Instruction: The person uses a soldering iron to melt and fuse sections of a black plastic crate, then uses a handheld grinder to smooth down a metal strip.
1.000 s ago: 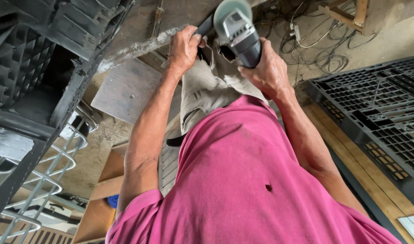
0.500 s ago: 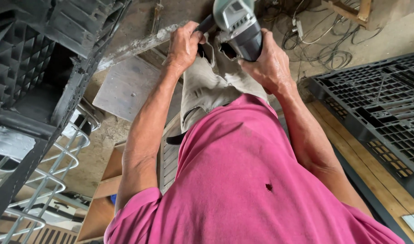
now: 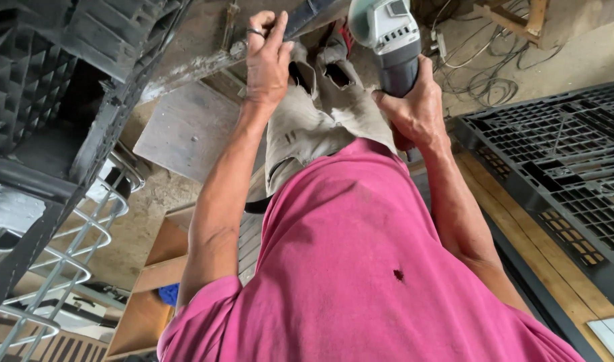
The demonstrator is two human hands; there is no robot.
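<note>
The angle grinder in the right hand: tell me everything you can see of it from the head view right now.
The angle grinder has a grey, plastic-looking body with a darker grip and a rounded guard at its head near the top edge. The right hand wraps its lower body. Its disc is hidden. It points away from the person, beside a dark bar gripped by the left hand. A cord cannot be made out.

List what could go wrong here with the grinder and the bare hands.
1. The left hand grips the dark bar right beside the grinder, ungloved; a slip could bring the disc end against the fingers.
2. The right hand alone carries the grinder, so a kick could twist it out of that grip.
3. Loose cables lie on the floor just beyond the tool and might snag.
</note>
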